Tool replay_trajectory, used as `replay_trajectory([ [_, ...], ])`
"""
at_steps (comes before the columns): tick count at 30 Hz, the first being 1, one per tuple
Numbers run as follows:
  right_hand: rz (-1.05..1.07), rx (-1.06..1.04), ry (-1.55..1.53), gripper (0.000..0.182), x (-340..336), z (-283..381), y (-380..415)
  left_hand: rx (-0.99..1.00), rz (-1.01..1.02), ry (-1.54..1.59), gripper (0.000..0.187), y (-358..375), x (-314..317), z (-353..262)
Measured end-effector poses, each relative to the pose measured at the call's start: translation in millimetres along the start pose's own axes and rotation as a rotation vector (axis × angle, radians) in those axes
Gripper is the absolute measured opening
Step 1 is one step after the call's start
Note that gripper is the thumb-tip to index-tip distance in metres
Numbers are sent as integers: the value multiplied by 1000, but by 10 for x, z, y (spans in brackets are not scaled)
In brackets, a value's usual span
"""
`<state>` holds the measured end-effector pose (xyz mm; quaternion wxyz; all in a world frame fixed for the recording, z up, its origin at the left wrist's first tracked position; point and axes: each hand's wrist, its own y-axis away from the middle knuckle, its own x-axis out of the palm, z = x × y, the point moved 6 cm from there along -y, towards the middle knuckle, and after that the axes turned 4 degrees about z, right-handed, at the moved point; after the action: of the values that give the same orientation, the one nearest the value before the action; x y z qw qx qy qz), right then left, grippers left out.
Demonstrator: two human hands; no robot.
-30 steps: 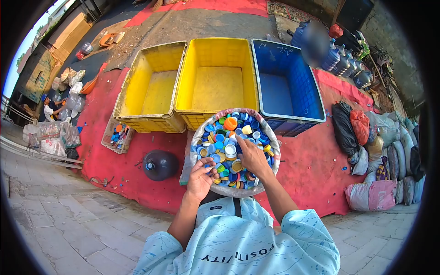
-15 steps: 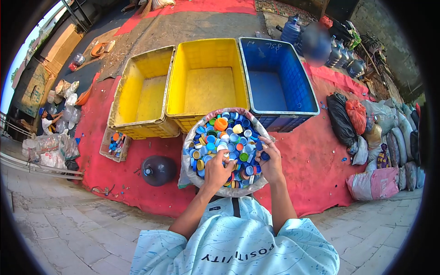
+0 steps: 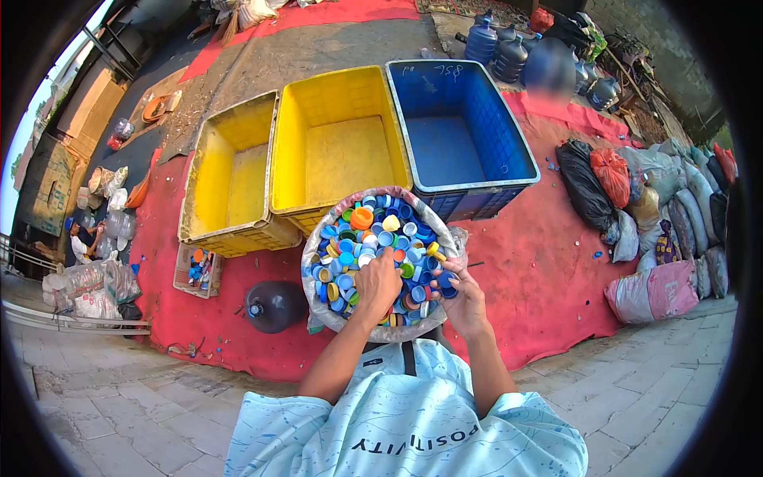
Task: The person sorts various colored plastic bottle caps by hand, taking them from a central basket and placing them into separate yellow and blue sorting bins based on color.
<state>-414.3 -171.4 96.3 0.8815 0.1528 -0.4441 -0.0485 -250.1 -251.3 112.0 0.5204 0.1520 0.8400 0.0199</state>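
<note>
Blue, orange and yellow plastic bottle caps (image 3: 373, 238) fill our sack-lined basket (image 3: 314, 254); left hand (image 3: 379, 282) digs in, right hand (image 3: 461, 298) pinches blue caps; we should lift gently.

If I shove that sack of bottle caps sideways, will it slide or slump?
Probably slump: the sack looks like soft woven plastic with a rolled rim. The bottle caps are loose and heaped, so some may spill. The red mat beneath looks grippy, likely resisting sliding.

Pale blue tee (image 3: 413, 421) (dark lettering), bare forearms.
</note>
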Motion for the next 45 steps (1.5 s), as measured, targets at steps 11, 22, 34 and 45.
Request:
replay_trajectory([
  [11,44,81,19,40,98,-122,-84,191,-92,136,34,16,148,168],
  [22,58,117,44,39,162,-166,-110,279,35,101,33,-44,108,137],
  [34,142,123,-35,52,259,-197,-123,96,-97,828,27,21,-165,290],
  [45,79,81,-37,64,423,-50,-142,-68,309,2238,31,54,44,149],
])
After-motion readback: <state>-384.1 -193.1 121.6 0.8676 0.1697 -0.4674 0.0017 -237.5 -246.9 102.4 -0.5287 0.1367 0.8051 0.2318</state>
